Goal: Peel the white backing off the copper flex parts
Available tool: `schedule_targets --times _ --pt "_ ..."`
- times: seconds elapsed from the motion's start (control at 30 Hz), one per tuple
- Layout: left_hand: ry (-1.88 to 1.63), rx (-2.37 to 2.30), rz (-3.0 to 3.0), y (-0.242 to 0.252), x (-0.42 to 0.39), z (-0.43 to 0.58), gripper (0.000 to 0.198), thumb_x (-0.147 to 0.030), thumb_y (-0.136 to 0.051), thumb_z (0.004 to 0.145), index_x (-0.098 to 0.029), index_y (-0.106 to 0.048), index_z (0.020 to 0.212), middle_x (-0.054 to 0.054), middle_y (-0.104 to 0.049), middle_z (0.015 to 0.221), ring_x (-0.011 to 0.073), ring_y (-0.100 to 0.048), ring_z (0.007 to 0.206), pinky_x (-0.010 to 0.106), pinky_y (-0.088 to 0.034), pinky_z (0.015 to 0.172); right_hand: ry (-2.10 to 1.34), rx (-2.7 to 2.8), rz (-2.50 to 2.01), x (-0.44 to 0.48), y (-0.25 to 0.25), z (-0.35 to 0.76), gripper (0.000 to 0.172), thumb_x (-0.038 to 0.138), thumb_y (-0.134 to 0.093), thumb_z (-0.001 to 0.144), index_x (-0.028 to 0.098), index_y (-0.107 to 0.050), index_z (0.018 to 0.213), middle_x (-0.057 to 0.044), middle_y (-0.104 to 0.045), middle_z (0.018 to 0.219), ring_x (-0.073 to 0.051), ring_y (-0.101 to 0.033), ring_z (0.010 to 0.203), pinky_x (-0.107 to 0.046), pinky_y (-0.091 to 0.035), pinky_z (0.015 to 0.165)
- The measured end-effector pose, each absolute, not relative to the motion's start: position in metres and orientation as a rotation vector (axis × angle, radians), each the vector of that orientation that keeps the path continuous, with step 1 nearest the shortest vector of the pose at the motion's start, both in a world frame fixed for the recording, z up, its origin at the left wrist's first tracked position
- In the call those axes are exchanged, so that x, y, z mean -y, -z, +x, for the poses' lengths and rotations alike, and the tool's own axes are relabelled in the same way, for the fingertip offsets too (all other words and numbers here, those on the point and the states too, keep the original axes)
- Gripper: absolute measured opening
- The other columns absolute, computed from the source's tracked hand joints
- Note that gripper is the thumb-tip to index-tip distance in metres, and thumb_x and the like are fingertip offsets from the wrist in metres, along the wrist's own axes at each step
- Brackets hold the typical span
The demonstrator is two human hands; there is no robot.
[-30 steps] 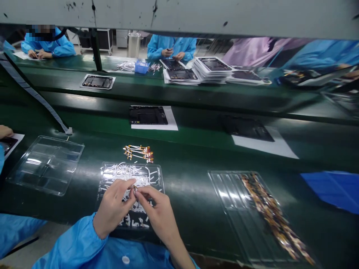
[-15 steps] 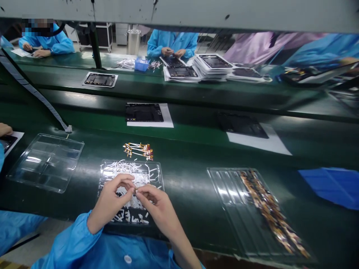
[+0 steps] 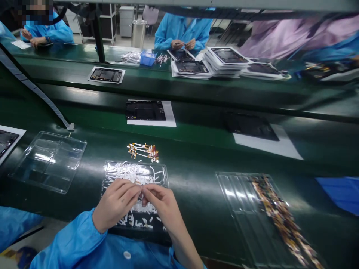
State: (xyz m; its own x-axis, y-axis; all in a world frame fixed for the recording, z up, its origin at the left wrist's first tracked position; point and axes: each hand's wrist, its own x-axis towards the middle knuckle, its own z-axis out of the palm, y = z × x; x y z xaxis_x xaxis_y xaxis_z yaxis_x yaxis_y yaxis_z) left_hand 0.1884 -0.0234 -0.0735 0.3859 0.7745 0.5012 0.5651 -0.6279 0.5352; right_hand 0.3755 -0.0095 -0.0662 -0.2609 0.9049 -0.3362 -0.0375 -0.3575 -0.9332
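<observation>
A tiny part [image 3: 141, 194], too small to make out, sits pinched between both hands: left hand [image 3: 117, 203] and right hand [image 3: 161, 205] meet fingertip to fingertip over the scrap tray [image 3: 164, 173]. At twelve o'clock lie cables [image 3: 143, 151]; at three a cable tray [image 3: 232, 194]; at nine a clear tray [image 3: 47, 160], all on the counter [image 3: 193, 175].

No legible text, label, brand, number or sign on any surface. The clear tray [image 3: 134, 170] beneath the fingers carries only unmarked white strips. The dark panels beyond the fingertips show no readable print.
</observation>
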Motion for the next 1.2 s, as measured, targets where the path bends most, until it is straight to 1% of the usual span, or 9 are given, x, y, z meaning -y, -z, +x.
schedule_targets --times 0.13,0.27,0.43,0.5,0.67,0.8,0.87,0.97,1.2 --pt "-1.063 -1.232 2.442 0.077 0.019 0.190 0.026 -0.011 -0.063 0.098 -0.013 -0.061 0.124 0.009 -0.076 0.101 0.0235 -0.069 0.093 0.039 -0.058 0.081 -1.721 1.113 -1.256 0.008 0.064 0.373 0.033 0.050 -0.073 0.087 0.017 -0.075 0.085 0.000 -0.066 0.058 -0.015 -0.063 0.056 -0.028 -0.054 0.061" --pt "-1.038 -1.224 2.533 0.077 0.019 0.189 0.026 -0.009 -0.061 0.098 -0.011 -0.061 0.124 0.009 -0.077 0.097 0.0238 -0.069 0.088 0.039 -0.056 0.075 -1.707 1.109 -1.267 0.009 0.067 0.370 0.034 0.051 -0.073 0.087 0.017 -0.075 0.085 0.001 -0.066 0.059 -0.015 -0.064 0.057 -0.027 -0.055 0.061" --pt "-1.031 -1.229 2.602 0.079 0.022 0.192 0.028 -0.008 -0.059 0.098 -0.011 -0.060 0.126 0.009 -0.078 0.100 0.0240 -0.069 0.086 0.038 -0.054 0.075 -1.686 1.157 -1.288 0.011 0.070 0.368 0.037 0.054 -0.069 0.088 0.017 -0.073 0.088 0.001 -0.064 0.061 -0.016 -0.063 0.057 -0.028 -0.053 0.061" --pt "-1.035 -1.240 2.568 0.081 0.022 0.192 0.030 -0.009 -0.058 0.098 -0.014 -0.059 0.127 0.009 -0.077 0.101 0.0235 -0.069 0.086 0.038 -0.055 0.076 -1.661 1.207 -1.301 0.012 0.069 0.371 0.035 0.052 -0.067 0.090 0.017 -0.072 0.087 0.001 -0.063 0.062 -0.016 -0.060 0.059 -0.028 -0.051 0.061" --pt "-1.032 -1.472 2.044 0.077 0.013 0.182 0.033 -0.006 -0.058 0.090 -0.023 -0.061 0.118 0.006 -0.073 0.101 0.0222 -0.068 0.088 0.036 -0.055 0.080 -1.515 1.338 -1.367 0.013 0.060 0.388 0.021 0.036 -0.068 0.090 0.020 -0.067 0.076 0.000 -0.064 0.075 -0.017 -0.055 0.072 -0.028 -0.043 0.069" --pt "-0.863 -1.314 1.642 0.066 0.008 0.180 0.042 -0.011 -0.062 0.089 -0.026 -0.057 0.128 0.006 -0.072 0.114 0.0216 -0.068 0.094 0.035 -0.056 0.081 -1.522 1.455 -1.338 0.014 0.053 0.394 0.020 0.034 -0.062 0.094 0.021 -0.067 0.079 -0.001 -0.068 0.079 -0.019 -0.059 0.078 -0.031 -0.045 0.075" --pt "-0.853 -1.257 1.557 0.062 0.008 0.185 0.038 -0.013 -0.064 0.089 -0.026 -0.059 0.124 0.004 -0.074 0.106 0.0199 -0.068 0.089 0.034 -0.055 0.082 -1.548 1.474 -1.305 0.015 0.052 0.392 0.022 0.035 -0.060 0.097 0.021 -0.067 0.082 -0.002 -0.069 0.081 -0.020 -0.062 0.080 -0.031 -0.046 0.078" --pt "-0.921 -1.245 1.468 0.058 0.009 0.189 0.027 -0.012 -0.065 0.089 -0.024 -0.065 0.112 0.001 -0.072 0.092 0.0176 -0.067 0.083 0.031 -0.055 0.080 -1.563 1.461 -1.281 0.016 0.054 0.389 0.018 0.036 -0.062 0.096 0.021 -0.070 0.090 -0.002 -0.070 0.084 -0.021 -0.064 0.083 -0.032 -0.048 0.080" --pt "-1.156 -1.308 1.425 0.050 0.003 0.169 0.017 -0.012 -0.065 0.088 -0.020 -0.065 0.103 0.001 -0.067 0.086 0.0154 -0.066 0.082 0.027 -0.055 0.078 -1.585 1.470 -1.284 0.019 0.062 0.395 0.014 0.032 -0.068 0.092 0.021 -0.076 0.089 -0.004 -0.075 0.085 -0.022 -0.067 0.084 -0.034 -0.051 0.081"
